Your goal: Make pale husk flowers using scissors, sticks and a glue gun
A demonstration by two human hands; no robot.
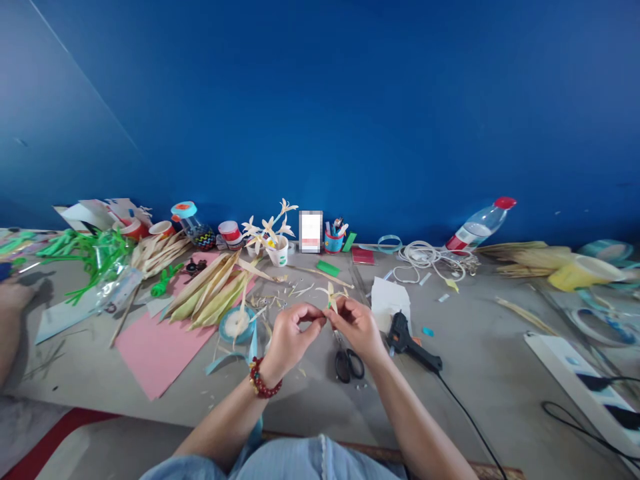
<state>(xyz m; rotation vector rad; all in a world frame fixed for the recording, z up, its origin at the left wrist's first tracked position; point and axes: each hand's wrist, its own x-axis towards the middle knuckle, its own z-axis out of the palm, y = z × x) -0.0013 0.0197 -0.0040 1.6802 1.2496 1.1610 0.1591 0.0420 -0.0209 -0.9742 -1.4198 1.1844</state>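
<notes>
In the middle of the head view, a small pale corn husk flower (331, 291) with a bit of green at its base stands up between my fingertips. My right hand (356, 328) pinches it from the right. From the left, my left hand (294, 339) is closed at the flower's base, thumb against forefinger, meeting the right fingertips. Black-handled scissors (349, 366) lie on the table just under my right hand. To the right rests a black hot glue gun (407, 340) beside a white paper sheet (390, 299). A roll of blue ribbon (237, 325) lies left of my left hand.
Corn husks (207, 293) lie on pink paper (163, 350). Behind stand a white cup (278, 255) of husk flowers and a pen holder (335, 241). A bottle (477, 227) leans at the wall; a power strip (575, 380) lies right. Another person's hand (15, 300) is far left.
</notes>
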